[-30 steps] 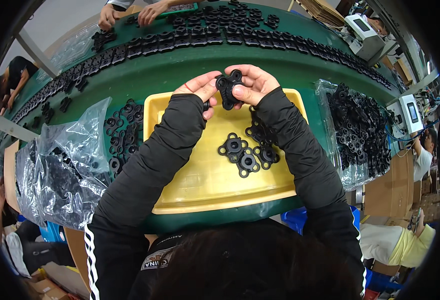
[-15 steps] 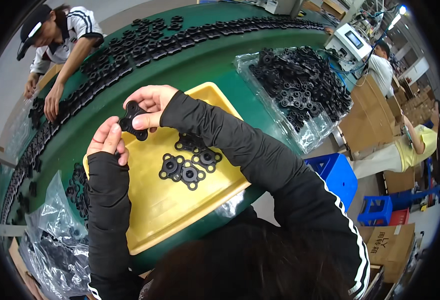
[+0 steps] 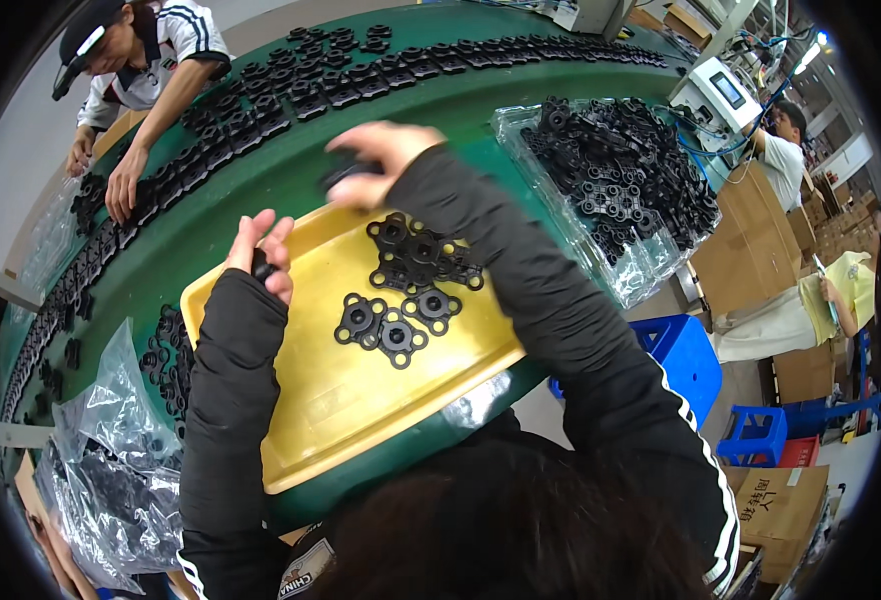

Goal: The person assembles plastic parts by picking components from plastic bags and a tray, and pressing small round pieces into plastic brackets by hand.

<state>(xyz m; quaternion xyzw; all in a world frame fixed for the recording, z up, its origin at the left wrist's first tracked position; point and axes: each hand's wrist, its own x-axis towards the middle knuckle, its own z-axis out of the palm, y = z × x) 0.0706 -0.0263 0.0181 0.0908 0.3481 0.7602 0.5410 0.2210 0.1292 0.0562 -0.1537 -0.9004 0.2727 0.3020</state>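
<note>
My right hand (image 3: 393, 152), smeared by motion, is over the far edge of the yellow tray (image 3: 331, 440). Its fingers are closed on a black three-lobed plastic part (image 3: 349, 172), also blurred. By the tray's left rim, my left hand (image 3: 266, 245) has its fingers curled round a small rounded black piece (image 3: 263, 265), mostly hidden in the palm. Several similar three-lobed parts (image 3: 399, 336), with rings at their corners and a raised hub, lie on the tray. Beyond them is a denser overlapping group (image 3: 421, 255), partly beside my right forearm.
Rows of black parts (image 3: 341, 90) line the green table (image 3: 451, 150). A heaped bag of parts (image 3: 621, 180) lies at right; another plastic bag (image 3: 111, 480) is at near left. A co-worker's hand (image 3: 126, 185) reaches in at far left. Blue stools (image 3: 681, 365) stand at right.
My hands have come apart. The right one has moved right and away, carrying the three-lobed part; the left has lowered slightly. The parts on the tray's far side show more fully.
</note>
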